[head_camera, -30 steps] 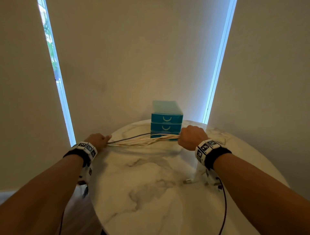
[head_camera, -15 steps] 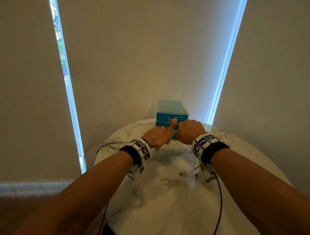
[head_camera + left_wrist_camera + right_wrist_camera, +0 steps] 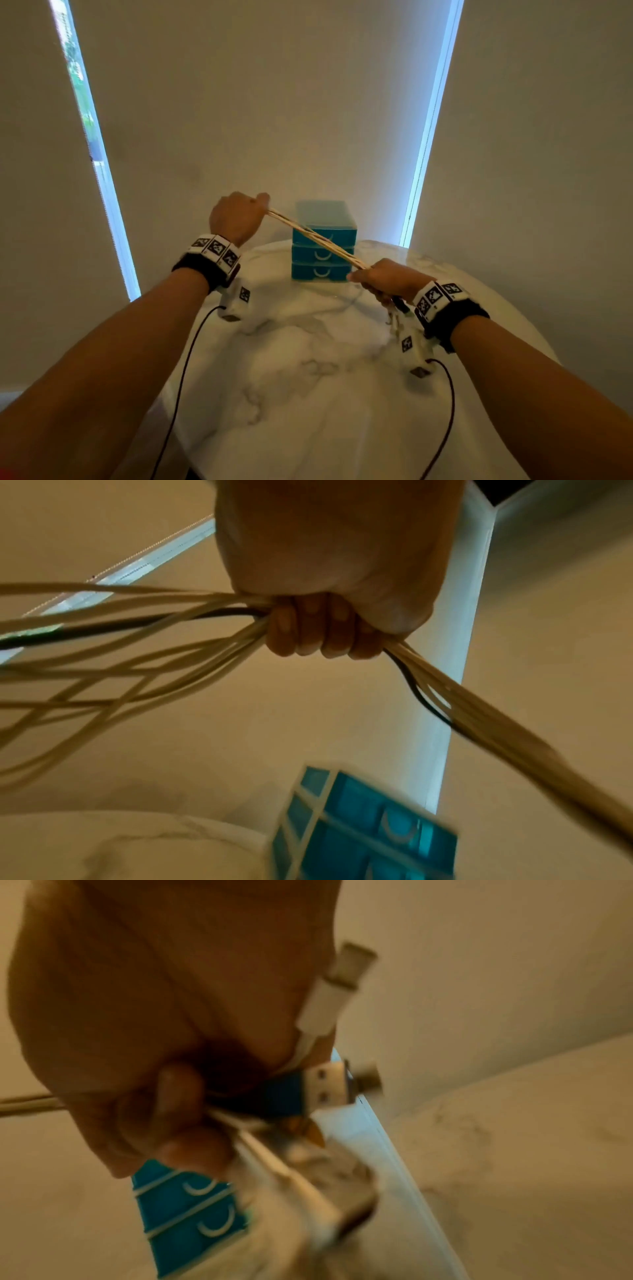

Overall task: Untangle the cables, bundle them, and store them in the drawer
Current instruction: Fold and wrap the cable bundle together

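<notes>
Since half a second ago your left hand (image 3: 236, 216) has swung up and away from your right hand (image 3: 387, 279), pulling the bunch of pale cream cables with one black strand (image 3: 317, 237) taut between them. Right fingers (image 3: 178, 1088) curl tight round the plug ends, a blue USB plug (image 3: 308, 1089) poking out behind them. Left fingers (image 3: 318, 631) clench the bunch, with loose loops trailing past them. Those loops could re-knot or slip free if you slacken. Beyond both fists, the closed teal plastic three-drawer box (image 3: 323, 251) on the white marble table (image 3: 308, 394) could get knocked by a swinging loop.
</notes>
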`<state>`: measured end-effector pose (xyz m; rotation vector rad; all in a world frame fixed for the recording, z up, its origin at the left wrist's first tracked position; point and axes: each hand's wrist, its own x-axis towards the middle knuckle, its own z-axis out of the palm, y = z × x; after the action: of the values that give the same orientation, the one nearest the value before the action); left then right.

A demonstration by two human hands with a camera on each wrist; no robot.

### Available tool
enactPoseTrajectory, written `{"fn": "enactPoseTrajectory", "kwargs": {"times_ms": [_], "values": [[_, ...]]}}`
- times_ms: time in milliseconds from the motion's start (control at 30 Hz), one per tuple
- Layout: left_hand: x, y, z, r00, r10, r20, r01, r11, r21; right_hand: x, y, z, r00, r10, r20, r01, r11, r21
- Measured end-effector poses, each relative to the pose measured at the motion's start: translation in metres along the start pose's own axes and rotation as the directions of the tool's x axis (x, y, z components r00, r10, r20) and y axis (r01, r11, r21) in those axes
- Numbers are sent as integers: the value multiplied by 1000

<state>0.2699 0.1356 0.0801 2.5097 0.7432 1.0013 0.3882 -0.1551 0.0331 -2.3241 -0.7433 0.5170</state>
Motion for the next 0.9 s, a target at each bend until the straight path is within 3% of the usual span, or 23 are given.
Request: {"fn": "enactPoseTrajectory", "kwargs": {"times_ms": [100, 167, 267, 367, 433, 533, 633, 700, 733, 800, 867, 900], "values": [[-1, -9, 8, 996, -83, 30, 83, 997, 2, -8, 13, 18, 996, 13, 90, -30, 982, 188], [-3, -10, 23, 995, -72, 73, 65, 993, 95, -13, 15, 30, 992, -47, 116, -14, 878, 479], [-12, -14, 40, 980, -115, 160, 102, 991, 87, -20, 18, 32, 971, -199, 132, -15, 503, 864], [-22, -16, 59, 956, -122, 268, 122, 992, 17, -23, 26, 37, 951, -299, 81, -41, 135, 990], [-27, -13, 72, 938, -111, 328, 100, 994, 49, -19, 35, 43, 951, -309, -1, -5, -20, 1000], [-33, -8, 89, 942, -48, 332, 25, 997, 75, -13, 39, 48, 962, -255, -100, 78, -94, 993], [-41, 13, 99, 990, 118, 79, -117, 993, -27, -8, 45, 47, 967, -218, -133, 112, -110, 988], [-54, 40, 95, 963, 246, -112, -258, 961, -102, -3, 50, 50, 970, -207, -123, 99, -122, 988], [-63, 57, 90, 951, 287, -112, -303, 935, -182, -1, 52, 52, 971, -209, -121, 93, -138, 986], [-85, 82, 83, 919, 381, 102, -331, 885, -327, 1, 55, 55, 970, -212, -122, 84, -179, 980], [-102, 92, 83, 791, 438, 428, -339, 895, -289, 1, 57, 54, 973, -195, -122, 85, -190, 978], [-108, 91, 84, 728, 433, 531, -350, 901, -255, -1, 58, 54, 977, -178, -116, 83, -183, 980]]}}
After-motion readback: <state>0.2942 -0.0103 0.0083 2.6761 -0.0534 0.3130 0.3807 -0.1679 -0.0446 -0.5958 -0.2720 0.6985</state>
